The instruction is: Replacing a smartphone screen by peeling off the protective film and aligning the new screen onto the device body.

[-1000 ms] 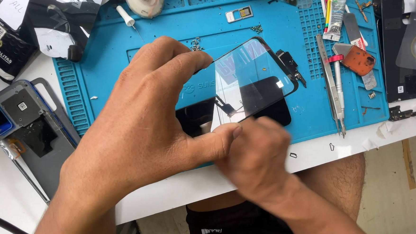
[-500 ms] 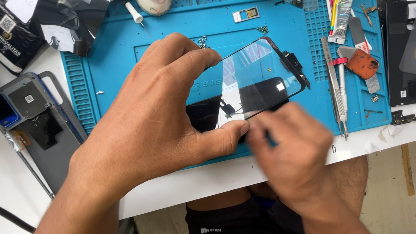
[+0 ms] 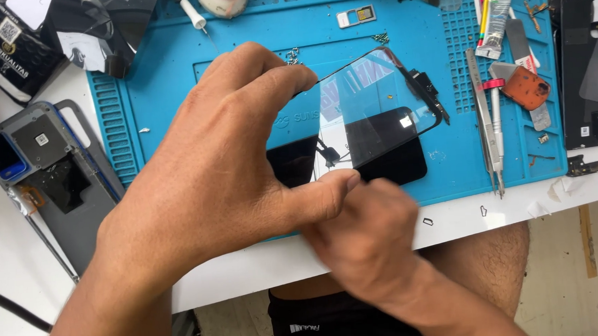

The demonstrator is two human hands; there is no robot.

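My left hand [image 3: 210,166] grips a black phone screen panel [image 3: 371,110] by its edges, thumb at the near edge and fingers over the far edge, holding it tilted above the blue work mat [image 3: 171,79]. My right hand [image 3: 367,236] is at the panel's near edge just below the left thumb, fingers curled and blurred; what it pinches is hidden. The glossy glass reflects light, and a flex cable hangs at the panel's far right corner.
Tweezers [image 3: 484,124], a metal pry tool with an orange pick [image 3: 527,88] and a glue tube [image 3: 495,14] lie at the mat's right. An opened phone body [image 3: 40,168] sits left of the mat, another phone frame [image 3: 584,85] far right. Small screws dot the mat.
My right hand has slid left and back along the panel's near edge, under the left thumb. The left hand keeps holding the panel in the same tilt.
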